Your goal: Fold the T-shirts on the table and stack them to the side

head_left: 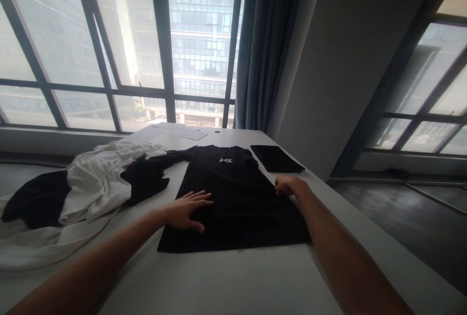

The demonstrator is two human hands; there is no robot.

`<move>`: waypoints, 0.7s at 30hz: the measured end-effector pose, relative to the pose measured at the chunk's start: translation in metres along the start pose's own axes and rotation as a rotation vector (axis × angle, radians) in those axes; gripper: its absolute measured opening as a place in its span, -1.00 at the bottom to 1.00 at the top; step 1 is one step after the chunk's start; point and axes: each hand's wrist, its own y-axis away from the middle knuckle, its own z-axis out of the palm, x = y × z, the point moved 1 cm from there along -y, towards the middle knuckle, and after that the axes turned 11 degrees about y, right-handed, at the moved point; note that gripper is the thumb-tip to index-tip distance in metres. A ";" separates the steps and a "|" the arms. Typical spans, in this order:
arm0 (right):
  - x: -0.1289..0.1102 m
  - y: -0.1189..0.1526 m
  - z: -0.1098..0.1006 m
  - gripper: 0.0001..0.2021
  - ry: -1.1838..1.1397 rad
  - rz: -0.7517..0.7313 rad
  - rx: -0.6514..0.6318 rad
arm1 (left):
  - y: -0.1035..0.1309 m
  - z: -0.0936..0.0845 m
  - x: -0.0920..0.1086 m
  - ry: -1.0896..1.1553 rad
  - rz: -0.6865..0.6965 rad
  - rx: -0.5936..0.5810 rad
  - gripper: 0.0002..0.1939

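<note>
A white bench (237, 281) carries heaped white and black clothes (98, 179) beside a flat black T-shirt (241, 213), then a folded black garment (275, 158). The left grip (187, 211) spreads open atop the T-shirt; the right grip (290, 185) curls at its right edge, pinching or not, I cannot tell.

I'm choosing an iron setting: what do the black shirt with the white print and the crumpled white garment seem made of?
Black shirt: matte fabric, perhaps cotton or a blend; it lies flat with little sheen.
White garment: soft, fairly thin-looking cloth with a dull finish, judging by its loose folds; its fibre can't be told.
</note>
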 end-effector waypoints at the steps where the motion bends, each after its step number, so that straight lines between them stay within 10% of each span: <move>1: -0.005 0.000 -0.006 -0.85 0.065 0.048 -0.058 | -0.001 0.002 0.001 -0.002 -0.017 -0.031 -0.08; 6: -0.045 -0.012 -0.046 -0.63 0.195 0.045 0.191 | 0.000 -0.002 0.023 -0.022 -0.039 -0.023 -0.01; 10: -0.071 -0.040 -0.052 -0.38 0.180 -0.021 0.395 | -0.013 -0.009 0.019 0.028 0.013 0.153 -0.39; 21: -0.061 -0.101 -0.085 -0.72 -0.047 0.079 0.705 | -0.070 -0.058 -0.139 -0.048 -0.325 0.530 -0.44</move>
